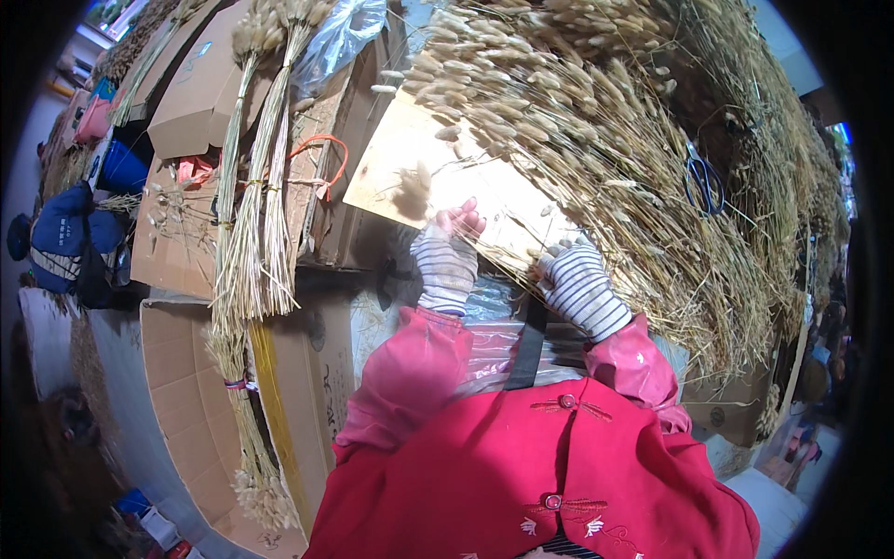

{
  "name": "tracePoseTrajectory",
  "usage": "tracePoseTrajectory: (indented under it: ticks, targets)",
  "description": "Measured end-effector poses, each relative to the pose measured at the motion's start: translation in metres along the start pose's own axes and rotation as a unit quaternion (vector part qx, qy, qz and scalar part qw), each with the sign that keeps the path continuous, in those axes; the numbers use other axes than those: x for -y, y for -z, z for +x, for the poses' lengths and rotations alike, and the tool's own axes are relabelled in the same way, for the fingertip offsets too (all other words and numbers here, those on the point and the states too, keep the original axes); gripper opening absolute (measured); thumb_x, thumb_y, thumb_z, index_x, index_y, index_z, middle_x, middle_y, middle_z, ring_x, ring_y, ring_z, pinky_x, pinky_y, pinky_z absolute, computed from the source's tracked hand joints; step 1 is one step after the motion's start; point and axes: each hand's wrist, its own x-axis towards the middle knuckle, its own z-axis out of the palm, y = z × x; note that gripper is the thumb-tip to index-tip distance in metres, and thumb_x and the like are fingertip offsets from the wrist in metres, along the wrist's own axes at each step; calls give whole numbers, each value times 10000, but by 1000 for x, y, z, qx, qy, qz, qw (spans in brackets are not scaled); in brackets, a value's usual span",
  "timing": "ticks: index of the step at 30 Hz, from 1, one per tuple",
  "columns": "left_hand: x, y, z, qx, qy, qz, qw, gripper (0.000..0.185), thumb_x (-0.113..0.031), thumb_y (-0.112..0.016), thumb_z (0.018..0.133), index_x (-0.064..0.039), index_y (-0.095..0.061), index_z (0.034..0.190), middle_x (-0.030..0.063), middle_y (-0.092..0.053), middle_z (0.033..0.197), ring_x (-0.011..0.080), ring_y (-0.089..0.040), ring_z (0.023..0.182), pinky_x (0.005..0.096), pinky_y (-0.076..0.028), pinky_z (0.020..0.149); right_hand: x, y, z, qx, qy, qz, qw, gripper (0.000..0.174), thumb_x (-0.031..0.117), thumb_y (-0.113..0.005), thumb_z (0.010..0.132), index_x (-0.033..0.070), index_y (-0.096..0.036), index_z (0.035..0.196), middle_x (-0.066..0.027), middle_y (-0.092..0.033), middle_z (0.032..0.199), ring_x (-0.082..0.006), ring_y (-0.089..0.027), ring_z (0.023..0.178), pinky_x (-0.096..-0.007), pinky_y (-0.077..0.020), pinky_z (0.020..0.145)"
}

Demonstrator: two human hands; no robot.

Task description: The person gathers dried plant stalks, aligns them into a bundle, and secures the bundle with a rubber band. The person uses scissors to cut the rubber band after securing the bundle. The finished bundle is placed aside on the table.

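My left hand [450, 255], in a striped glove with bare fingertips, pinches a few thin dried grass stems [492, 253] over a pale wooden board [380, 164]. A fluffy bunny-tail seed head [417, 183] stands just beyond these fingers, its shadow falling on the board. To the right, my right hand [578, 285] wears a matching glove and curls its fingers around the lower ends of stems at the board's near edge. Beside it spreads a thick heap of dried bunny-tail grass [559, 112], seed heads towards the far left and stalks towards the near right.
Blue-handled scissors [704, 183] lie on the heap. Tied grass bundles [255, 189] rest on cardboard at left, near an orange cord [342, 157]. An open cardboard box [192, 377] stands below, holding another bundle [255, 454]. A clear plastic bag [342, 42] lies at the back.
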Motion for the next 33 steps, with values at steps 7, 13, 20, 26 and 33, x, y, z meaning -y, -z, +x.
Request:
tracePoseTrajectory:
  ticks: [7, 13, 20, 26, 33]
  targets:
    - [5, 2, 4, 44, -40, -22, 998, 165, -166, -501, 915, -6, -514, 951, 233, -517, 1131, 93, -432, 661, 264, -415, 665, 3, 9, 20, -34, -62, 13, 997, 169, 261, -627, 727, 101, -608, 778, -97, -589, 785, -277, -568, 808, -418, -434, 726]
    - [4, 1, 2, 28, -38, -14, 999, 166, -172, -481, 928, -8, -499, 909, 214, -505, 1071, 103, -427, 673, 270, -411, 672, 10, -2, 69, 1, -125, -20, 992, 236, 238, -621, 708, 65, -608, 869, -118, -610, 866, -262, -589, 848, -394, -452, 744]
    - [4, 2, 1, 31, -20, -39, 999, 163, -173, -487, 926, -12, -498, 903, 204, -514, 1021, 102, -423, 658, 272, -409, 664, -17, 4, 41, -57, -173, 79, 980, 150, 155, -598, 720, 64, -571, 836, -142, -607, 719, -320, -598, 707, -416, -471, 633]
    - [2, -1, -4, 29, -35, -31, 998, 170, -171, -492, 920, -6, -507, 885, 210, -529, 989, 106, -436, 655, 281, -417, 654, -39, 8, 17, -59, -174, 328, 926, 174, 95, -533, 718, 58, -633, 855, -170, -639, 775, -316, -623, 713, -372, -497, 670]
    - [2, -5, -3, 41, -10, -46, 998, 183, -186, -513, 911, -11, -510, 861, 194, -529, 965, 107, -437, 631, 289, -404, 652, -51, 7, 3, -78, -187, 153, 967, 186, 196, -578, 756, 58, -647, 860, -157, -637, 749, -342, -618, 724, -410, -485, 713]
